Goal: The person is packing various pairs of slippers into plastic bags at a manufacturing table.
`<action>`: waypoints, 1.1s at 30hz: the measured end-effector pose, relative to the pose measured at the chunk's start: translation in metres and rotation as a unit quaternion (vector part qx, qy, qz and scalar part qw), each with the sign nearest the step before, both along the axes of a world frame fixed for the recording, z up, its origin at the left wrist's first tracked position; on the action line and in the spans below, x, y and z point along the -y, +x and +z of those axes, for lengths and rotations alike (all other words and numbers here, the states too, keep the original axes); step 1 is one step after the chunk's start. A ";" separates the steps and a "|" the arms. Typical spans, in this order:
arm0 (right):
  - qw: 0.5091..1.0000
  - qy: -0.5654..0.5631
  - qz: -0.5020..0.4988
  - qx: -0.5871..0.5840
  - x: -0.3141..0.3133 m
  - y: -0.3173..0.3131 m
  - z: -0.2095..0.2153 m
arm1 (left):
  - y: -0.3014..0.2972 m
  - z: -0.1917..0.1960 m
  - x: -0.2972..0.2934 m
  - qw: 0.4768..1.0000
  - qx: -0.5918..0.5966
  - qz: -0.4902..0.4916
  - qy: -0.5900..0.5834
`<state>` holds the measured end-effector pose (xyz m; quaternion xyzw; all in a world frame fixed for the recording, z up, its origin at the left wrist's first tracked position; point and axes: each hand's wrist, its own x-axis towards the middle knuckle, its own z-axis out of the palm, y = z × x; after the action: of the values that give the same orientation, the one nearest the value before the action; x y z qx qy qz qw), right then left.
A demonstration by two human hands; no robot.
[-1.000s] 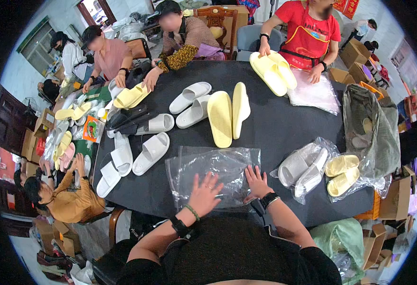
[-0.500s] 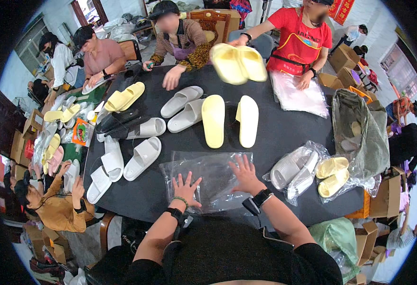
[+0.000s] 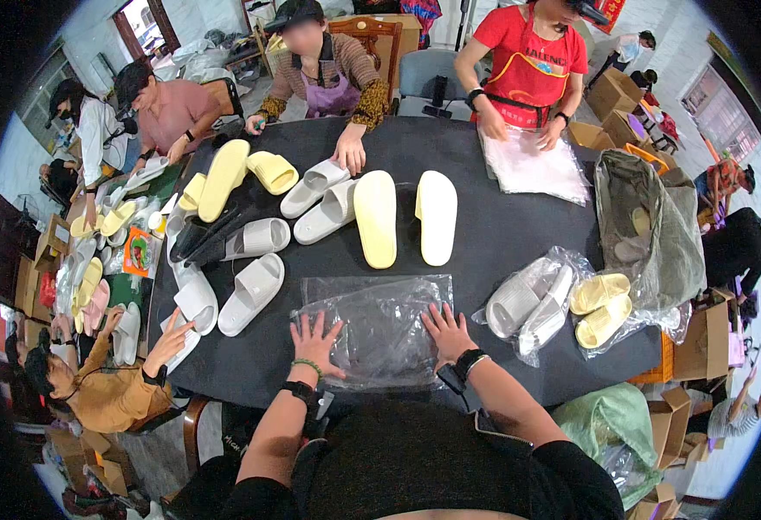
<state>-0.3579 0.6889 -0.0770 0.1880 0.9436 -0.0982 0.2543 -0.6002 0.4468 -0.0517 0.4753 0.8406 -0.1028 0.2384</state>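
Observation:
A flat clear plastic bag (image 3: 389,334) lies on the black table before me. My left hand (image 3: 318,345) is spread open on the bag's left edge. At its right edge my right hand (image 3: 450,335) presses down with fingers apart. Beyond the bag stand two yellow slides, a left one (image 3: 374,220) seen sole up and a right one (image 3: 437,218) tilted on its side. Grey slides (image 3: 253,293) lie to the left of my left hand. To the right of my right hand sit bagged grey slides (image 3: 532,303) and bagged yellow slides (image 3: 604,309).
Several yellow slides (image 3: 223,180) lie at the far left. A co-worker's hand (image 3: 351,149) touches a grey slide (image 3: 313,187). A person in a red apron handles a stack of clear bags (image 3: 536,165). A dark green sack (image 3: 649,234) stands at the right edge.
The red-aproned person no longer holds the yellow slides; both their hands are on the bag stack. More yellow slides lie at the far left. My right hand has moved down onto the bag's edge.

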 end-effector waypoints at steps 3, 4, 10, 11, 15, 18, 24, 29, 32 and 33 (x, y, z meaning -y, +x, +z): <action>0.999 0.013 -0.003 -0.038 -0.003 0.001 -0.009 | -0.012 0.000 0.024 0.998 -0.018 0.050 -0.035; 1.000 0.011 0.003 -0.009 -0.004 -0.002 0.008 | -0.017 0.002 0.029 0.995 -0.038 0.082 -0.040; 0.998 -0.047 -0.002 0.034 -0.008 -0.012 0.031 | -0.007 0.058 0.008 0.986 -0.070 0.133 0.069; 0.998 -0.047 -0.002 0.033 -0.012 -0.017 0.030 | -0.002 0.055 0.003 0.986 -0.071 0.134 0.069; 0.986 -0.028 -0.091 -0.135 -0.026 -0.037 0.024 | 0.026 0.049 -0.015 0.945 -0.125 0.100 0.286; 0.975 -0.002 -0.083 -0.205 -0.040 -0.049 0.007 | 0.045 0.036 -0.027 0.943 -0.106 -0.003 0.314; 0.992 -0.047 -0.087 -0.073 -0.054 -0.029 0.009 | 0.064 -0.028 -0.027 0.991 0.041 -0.104 0.068; 0.989 0.025 -0.096 -0.108 -0.043 -0.030 0.007 | 0.059 -0.022 -0.033 0.991 0.041 -0.124 0.040; 0.988 0.008 -0.060 -0.141 -0.024 -0.025 0.030 | 0.059 -0.011 -0.039 0.994 0.041 -0.091 0.042; 0.986 -0.019 -0.028 -0.161 -0.018 -0.018 0.034 | 0.059 -0.011 -0.040 0.993 0.046 -0.104 0.044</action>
<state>-0.3754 0.7065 -0.0431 0.1915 0.9645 -0.1523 0.0997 -0.5408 0.4864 -0.0627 0.5747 0.7784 -0.0679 0.2431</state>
